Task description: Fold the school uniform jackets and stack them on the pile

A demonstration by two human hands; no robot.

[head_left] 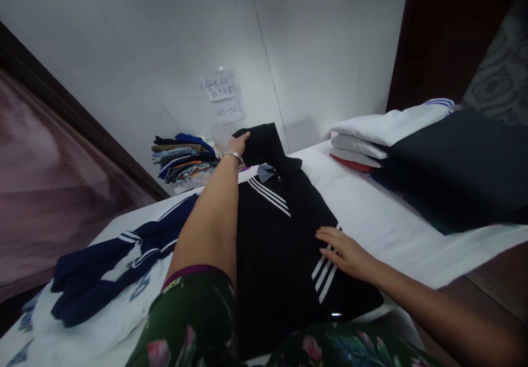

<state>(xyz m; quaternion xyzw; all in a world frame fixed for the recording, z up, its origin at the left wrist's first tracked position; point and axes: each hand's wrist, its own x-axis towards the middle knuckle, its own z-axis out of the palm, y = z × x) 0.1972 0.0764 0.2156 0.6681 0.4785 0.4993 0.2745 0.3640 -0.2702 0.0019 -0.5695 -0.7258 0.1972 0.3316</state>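
A black garment with white stripes (pixel 272 257), which looks like a jacket, lies on the white-covered table in front of me. My left hand (pixel 237 144) reaches to its far end and grips a black sleeve, raised off the table and bent over. My right hand (pixel 344 251) rests with fingers spread on the striped part at the garment's right side. A small grey-blue patch (pixel 266 173) shows near the collar. The near end of the garment is hidden by my floral clothing.
On the left lies a navy garment with white trim (pixel 165 229). A stack of folded clothes (pixel 185 158) stands by the wall, below handwritten paper signs (pixel 223 89). Another pile of folded dark and white clothes (pixel 457 158) sits at the right. A pink curtain (pixel 61 180) hangs left.
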